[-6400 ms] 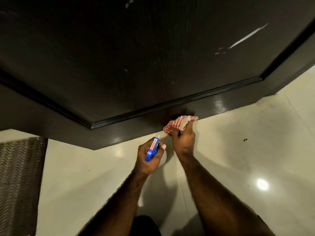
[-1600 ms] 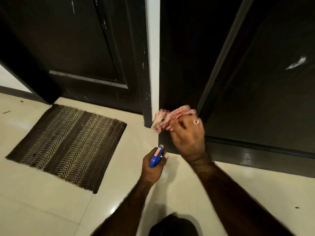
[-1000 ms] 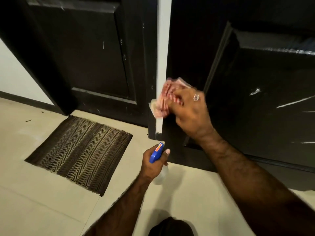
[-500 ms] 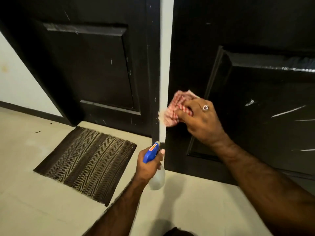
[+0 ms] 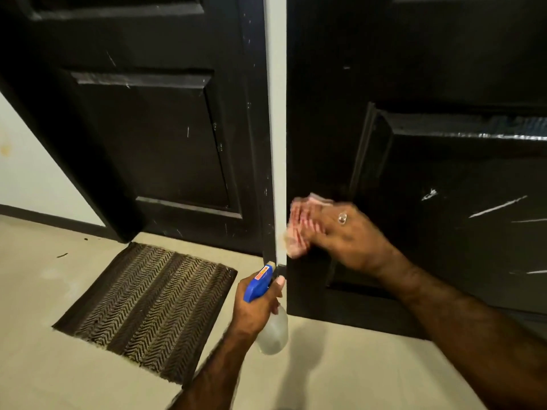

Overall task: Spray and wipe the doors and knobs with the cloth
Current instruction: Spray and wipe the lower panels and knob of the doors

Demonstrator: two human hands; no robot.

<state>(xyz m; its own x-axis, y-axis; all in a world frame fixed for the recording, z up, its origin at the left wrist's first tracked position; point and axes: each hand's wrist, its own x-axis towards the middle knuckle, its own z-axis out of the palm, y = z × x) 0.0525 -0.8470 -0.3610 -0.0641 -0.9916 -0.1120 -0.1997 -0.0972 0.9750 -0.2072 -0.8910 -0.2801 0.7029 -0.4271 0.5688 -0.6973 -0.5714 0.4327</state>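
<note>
Head cam, looking down at two dark doors: the right hand (image 5: 349, 232) has a red-and-white cloth (image 5: 299, 229) bunched up in its fingers, pressed to the right door (image 5: 414, 69) low down near its left edge, right beside the white wall strip (image 5: 276, 113). It's blurry, so I'd guess we're mid-wipe. The left hand (image 5: 256, 309) is wrapped around the spray bottle (image 5: 270, 321), held low over the floor (image 5: 59, 365), nozzle aimed forward. No knob in view, so next probably means working upward toward it, with another spritz first.
</note>
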